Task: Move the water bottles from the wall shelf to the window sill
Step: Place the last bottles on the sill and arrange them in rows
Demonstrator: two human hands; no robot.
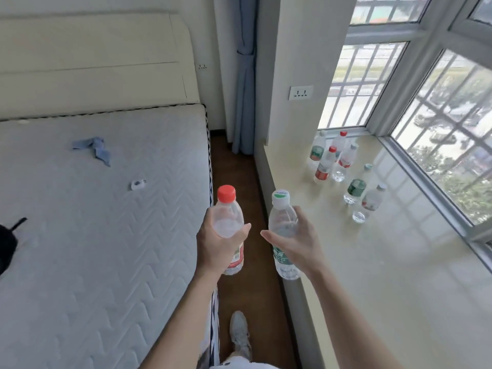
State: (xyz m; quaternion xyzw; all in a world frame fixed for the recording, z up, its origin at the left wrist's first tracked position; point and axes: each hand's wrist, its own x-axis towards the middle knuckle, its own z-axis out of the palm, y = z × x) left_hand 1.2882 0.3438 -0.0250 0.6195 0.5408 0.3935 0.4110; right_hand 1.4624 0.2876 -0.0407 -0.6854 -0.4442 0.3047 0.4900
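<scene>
Hazard one is a drop: both bottles are carried above the dark brown wooden floor [239, 161], between the white quilted mattress [106, 209] on the left and the cream glossy window sill [399, 275] on the right. Neither is yet over the sill. Thin, part-filled plastic is judged likely to flex and slip if it is squeezed unevenly.

Hazard two is a knock-over. A cluster of standing bottles [346, 161] is already placed at the far end of the sill, so a bottle set down too close could topple its neighbours. Bare sill nearer the person is judged the safer area.

The clear plastic bottle with red cap [227, 206] is grasped around its middle by the left hand [215, 249], with fingers and thumb wrapped closely round it. The clear plastic bottle with white cap and green label [282, 222] is held upright by the right hand [300, 243], just beside the sill's near edge. The thumb is stretched across its front and the fingers are curled behind. This hold appears looser.
</scene>
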